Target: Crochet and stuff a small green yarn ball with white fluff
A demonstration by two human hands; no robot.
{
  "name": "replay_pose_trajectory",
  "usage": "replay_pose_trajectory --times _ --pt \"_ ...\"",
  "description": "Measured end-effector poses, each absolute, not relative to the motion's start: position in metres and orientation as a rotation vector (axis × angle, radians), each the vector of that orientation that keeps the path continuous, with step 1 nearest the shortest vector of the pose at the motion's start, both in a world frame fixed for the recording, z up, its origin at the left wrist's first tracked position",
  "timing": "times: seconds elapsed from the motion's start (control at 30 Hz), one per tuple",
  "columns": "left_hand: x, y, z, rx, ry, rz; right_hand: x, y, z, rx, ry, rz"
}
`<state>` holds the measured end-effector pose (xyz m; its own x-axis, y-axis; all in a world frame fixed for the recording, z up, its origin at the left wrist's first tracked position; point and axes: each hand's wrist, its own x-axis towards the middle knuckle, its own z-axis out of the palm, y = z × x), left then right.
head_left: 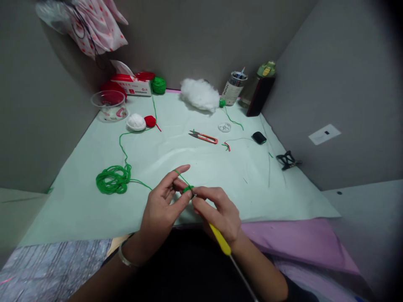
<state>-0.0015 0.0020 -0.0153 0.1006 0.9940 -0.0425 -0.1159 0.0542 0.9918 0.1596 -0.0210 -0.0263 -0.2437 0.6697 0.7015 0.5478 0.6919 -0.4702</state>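
Between thumb and fingers, my left hand [163,203] pinches a small green crochet piece [188,189]. Green yarn [183,178] runs taut over its raised index finger. My right hand [218,209] is closed around a crochet hook [222,241] with a yellow grip and a long metal shaft pointing down toward me. The hook's tip meets the green piece, partly hidden by my fingers. A loose coil of green yarn [113,179] lies left of my hands, and a strand runs from it to my left hand.
Orange-handled thread snips [203,136] lie ahead of my hands. Farther back are white stuffing [200,95], a green yarn ball [158,85], a white yarn ball [136,122], a plastic tub [113,111], a tissue box [135,86] and a bottle [252,94]. A black clip [287,160] lies right. Grey partitions enclose the table.
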Motion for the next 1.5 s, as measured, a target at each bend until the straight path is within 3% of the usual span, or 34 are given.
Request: replay_pose_trajectory --times 0.2,0.37,0.63,0.9,1.17,1.5 --pt "0.000 0.000 -0.018 1.277 1.114 1.296 0.160 -0.012 -0.027 -0.811 -1.783 0.284" --pt "0.004 0.004 -0.016 1.277 1.051 1.209 0.161 -0.011 -0.025 -0.792 -1.743 0.363" --pt "-0.001 0.006 -0.008 1.087 0.931 1.080 0.160 -0.006 -0.024 -0.779 -1.219 0.937" --pt "-0.007 0.004 -0.010 0.985 0.839 1.047 0.159 -0.001 -0.019 -0.711 -1.064 1.079" --pt "-0.004 0.004 -0.007 1.072 0.912 1.095 0.161 -0.006 -0.019 -0.696 -1.213 1.012" --pt "-0.003 -0.001 -0.013 1.575 1.106 1.270 0.161 -0.016 -0.014 -0.847 -1.614 0.545"
